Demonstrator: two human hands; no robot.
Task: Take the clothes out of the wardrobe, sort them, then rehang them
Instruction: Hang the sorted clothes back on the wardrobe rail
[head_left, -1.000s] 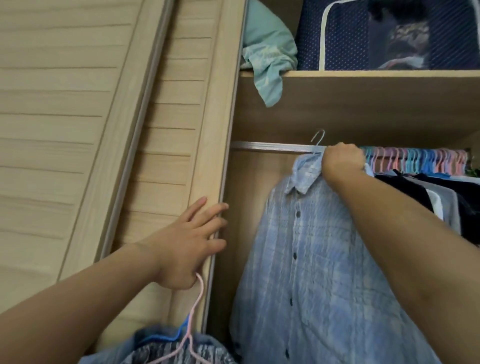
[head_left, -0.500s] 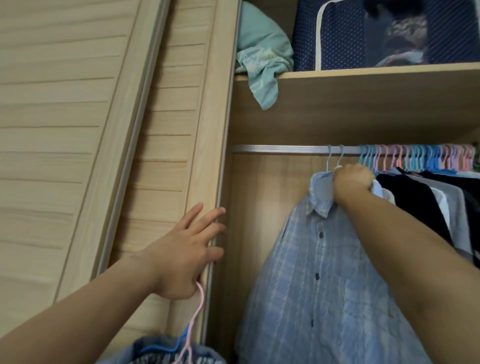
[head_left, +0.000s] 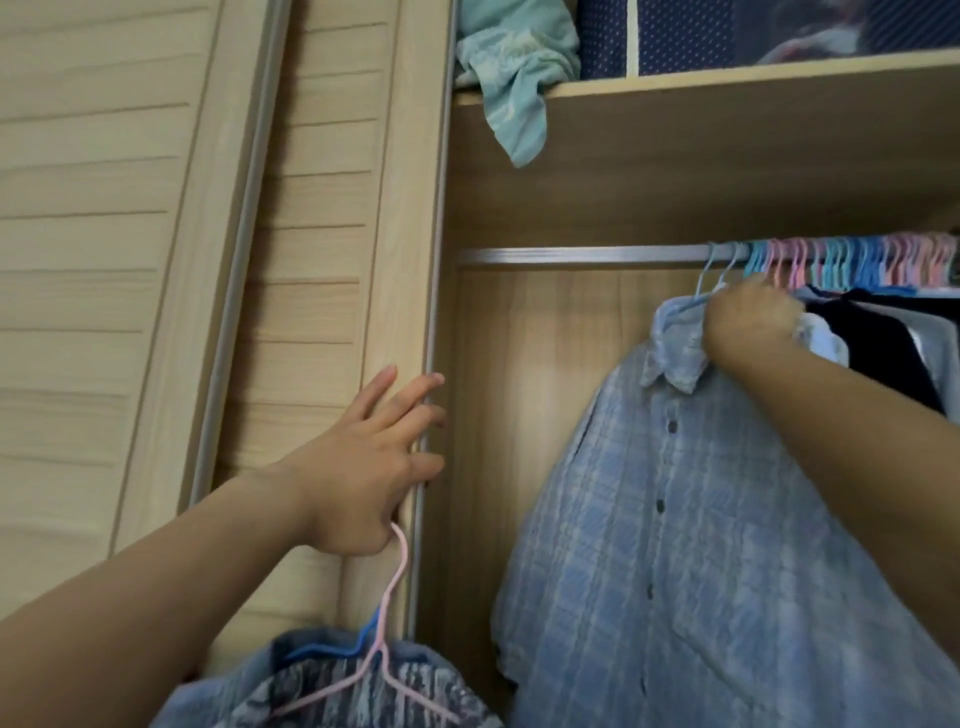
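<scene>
A light blue plaid shirt (head_left: 675, 519) hangs on a pale blue hanger (head_left: 698, 283) whose hook sits on the metal rail (head_left: 571, 255). My right hand (head_left: 748, 322) grips the shirt at the collar, right beside a dense row of pink and blue hangers (head_left: 857, 260) carrying dark and grey clothes (head_left: 883, 353). My left hand (head_left: 374, 457) rests its spread fingers on the edge of the sliding door (head_left: 322, 260). A pink hanger (head_left: 384, 623) and a blue one hook under that hand, holding blue garments (head_left: 322, 691) at the bottom of the view.
The upper shelf (head_left: 727, 83) carries a crumpled teal cloth (head_left: 514, 67) that droops over its edge and a navy dotted storage bag (head_left: 675, 36). The rail's left stretch, between the door and the plaid shirt, is bare.
My right hand has slid the plaid shirt rightward along the rail up to the other hangers, its hook now on the rail. My left hand stays on the door edge.
</scene>
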